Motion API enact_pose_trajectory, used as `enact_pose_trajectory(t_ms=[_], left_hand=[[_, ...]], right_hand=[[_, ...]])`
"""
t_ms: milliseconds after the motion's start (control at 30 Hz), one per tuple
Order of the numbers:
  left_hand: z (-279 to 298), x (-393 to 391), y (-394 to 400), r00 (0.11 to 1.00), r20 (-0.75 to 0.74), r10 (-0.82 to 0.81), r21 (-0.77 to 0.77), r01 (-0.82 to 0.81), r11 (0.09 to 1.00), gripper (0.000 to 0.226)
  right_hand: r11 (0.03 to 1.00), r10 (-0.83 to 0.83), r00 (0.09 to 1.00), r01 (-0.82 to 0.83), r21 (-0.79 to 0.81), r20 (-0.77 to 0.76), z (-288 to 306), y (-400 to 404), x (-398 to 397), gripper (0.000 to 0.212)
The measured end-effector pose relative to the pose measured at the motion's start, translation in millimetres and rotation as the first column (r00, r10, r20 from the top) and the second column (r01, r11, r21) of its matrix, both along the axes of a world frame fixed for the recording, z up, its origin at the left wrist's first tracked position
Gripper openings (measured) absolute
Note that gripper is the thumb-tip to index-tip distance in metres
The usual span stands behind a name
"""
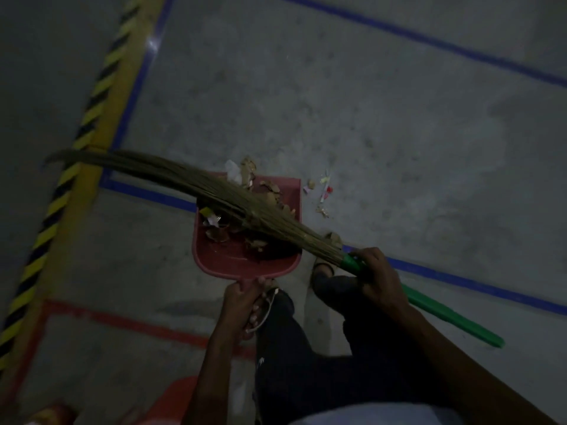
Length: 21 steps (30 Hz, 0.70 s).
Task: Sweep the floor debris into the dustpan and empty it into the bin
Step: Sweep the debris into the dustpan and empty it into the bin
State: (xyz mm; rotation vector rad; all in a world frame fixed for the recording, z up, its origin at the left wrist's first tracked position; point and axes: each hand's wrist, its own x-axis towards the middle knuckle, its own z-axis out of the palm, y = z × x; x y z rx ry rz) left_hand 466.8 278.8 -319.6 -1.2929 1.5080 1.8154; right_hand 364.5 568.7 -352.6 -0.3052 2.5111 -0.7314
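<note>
A red dustpan (pixel 221 256) lies on the grey floor in the middle of the view, with dry leaves and paper scraps (pixel 219 231) inside it. My left hand (pixel 242 299) grips its handle at the near end. My right hand (pixel 379 277) holds the green handle (pixel 454 320) of a straw broom (pixel 184 179). The bristles stretch to the left across the dustpan. More debris (pixel 322 191) lies on the floor just right of the pan's mouth, and a few pieces (pixel 242 171) sit at its front lip. No bin can be made out.
Blue tape lines (pixel 478 283) cross the floor, with a red line (pixel 129 322) at the near left. A yellow and black hazard stripe (pixel 76 154) runs along the left. My legs and sandalled feet (pixel 325 265) are right behind the dustpan. An orange object (pixel 175 397) sits at the bottom left.
</note>
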Motion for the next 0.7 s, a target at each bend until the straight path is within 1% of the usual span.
enact_pose_trajectory(t_ms=[67, 167, 267, 300, 367, 433, 567, 633, 700], left_hand=[[23.3, 13.7, -1.8, 0.999, -0.028, 0.019, -0.009, -0.019, 1.0, 0.047], [57.6, 30.2, -9.2, 0.997, -0.046, 0.054, -0.009, -0.055, 0.998, 0.049], [89.1, 43.3, -16.2, 0.988, -0.085, 0.13, -0.009, -0.131, 0.991, 0.049], [97.4, 47.1, -16.2, 0.981, -0.098, 0.167, -0.014, -0.17, 0.985, 0.048], [113.6, 56.1, -9.5, 0.962, -0.115, 0.247, -0.044, -0.254, 0.966, 0.047], [127.6, 68.2, 7.1, 0.921, -0.154, 0.358, -0.05, -0.369, 0.928, 0.049], [146.3, 95.8, 55.7, 0.817, -0.201, 0.54, -0.044, -0.558, 0.828, 0.053], [154.1, 109.3, 87.6, 0.748, -0.213, 0.628, -0.033, -0.648, 0.761, 0.051], [163.1, 122.3, 118.6, 0.676, -0.214, 0.705, -0.056, -0.729, 0.682, 0.045]], right_hand=[[0.999, 0.023, 0.998, -0.025, -0.037, -0.052, 31.2, -0.4, 11.0, 0.059], [0.981, 0.051, 0.992, -0.071, -0.179, -0.114, 72.5, -6.3, 12.8, 0.055], [0.965, 0.084, 0.982, -0.123, -0.23, -0.172, 101.7, -19.3, 0.3, 0.053], [0.958, 0.115, 0.975, -0.159, -0.24, -0.188, 108.4, -24.5, -6.4, 0.055], [0.933, 0.215, 0.953, -0.265, -0.242, -0.213, 118.2, -31.8, -20.6, 0.066], [0.885, 0.333, 0.912, -0.39, -0.254, -0.241, 127.2, -35.6, -29.1, 0.07], [0.773, 0.508, 0.823, -0.566, -0.286, -0.254, 153.3, -36.6, -36.7, 0.067], [0.698, 0.581, 0.77, -0.638, -0.326, -0.263, 166.2, -34.6, -39.5, 0.066], [0.625, 0.64, 0.713, -0.7, -0.346, -0.287, 177.0, -32.9, -41.5, 0.066]])
